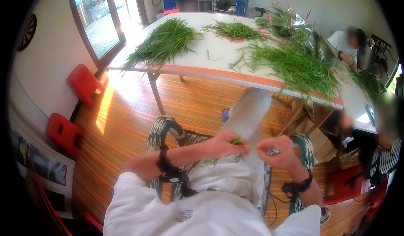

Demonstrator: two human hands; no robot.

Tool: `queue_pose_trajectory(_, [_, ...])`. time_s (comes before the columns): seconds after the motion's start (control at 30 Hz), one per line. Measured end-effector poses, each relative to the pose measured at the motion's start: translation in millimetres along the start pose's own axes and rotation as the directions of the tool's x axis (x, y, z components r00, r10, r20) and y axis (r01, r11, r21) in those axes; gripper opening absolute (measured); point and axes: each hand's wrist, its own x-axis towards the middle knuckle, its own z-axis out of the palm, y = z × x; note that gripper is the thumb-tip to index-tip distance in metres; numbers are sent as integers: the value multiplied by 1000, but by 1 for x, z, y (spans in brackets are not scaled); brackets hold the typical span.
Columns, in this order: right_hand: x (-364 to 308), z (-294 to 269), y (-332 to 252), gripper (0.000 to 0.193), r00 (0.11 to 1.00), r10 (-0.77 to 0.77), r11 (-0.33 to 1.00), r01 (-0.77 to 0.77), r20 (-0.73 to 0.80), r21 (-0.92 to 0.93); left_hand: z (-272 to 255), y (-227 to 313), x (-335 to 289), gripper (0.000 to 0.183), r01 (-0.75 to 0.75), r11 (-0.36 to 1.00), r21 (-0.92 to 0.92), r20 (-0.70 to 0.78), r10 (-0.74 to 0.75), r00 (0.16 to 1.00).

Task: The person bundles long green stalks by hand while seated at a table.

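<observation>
Over my lap, my left hand (230, 144) is closed round a small bunch of garlic chives (211, 162), whose long green ends hang below the palm. Close to its right, my right hand (278, 152) is closed, fingertips pinched toward the left hand. A small silvery thing (272, 151) shows in its curled fingers; its kind is too small to tell. A thin pale strand seems to span the short gap between the hands. On the white table ahead lie loose heaps of the same greens: a left heap (168, 40) and a larger right heap (294, 67).
The white table (202, 53) has an orange-edged front. A smaller heap of greens (235, 29) lies toward its back, near clear-wrapped bundles (290, 23). People sit at the right, one in a white top (343, 42). Red stools (85, 84) stand left; my chair has a patterned armrest (155, 139).
</observation>
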Motion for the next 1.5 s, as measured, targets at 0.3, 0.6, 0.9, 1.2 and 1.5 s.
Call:
queue_pose_trajectory(0.3, [-2,-2,1,21,1000,-11,1000,11,6,23,2,5,-2,24,13,999,30,-10,-13,1000])
queue_pose_trajectory(0.6, [-4,1,6,19,999,36,999,-36,9,-2,1,0,0,24,32,998,-46,-28,-33,999])
queue_pose_trajectory(0.9, [-8,5,10,13,995,95,995,-95,-18,12,1,-3,0,25,24,996,-89,-38,-28,999])
queue_pose_trajectory(1.2, [-6,4,9,12,963,245,970,-243,116,-32,1,-2,0,25,47,995,-84,-65,-52,997])
queue_pose_trajectory(1.5, [-8,7,9,15,950,271,960,-279,152,32,0,-3,0,24,48,997,-68,-69,-52,996])
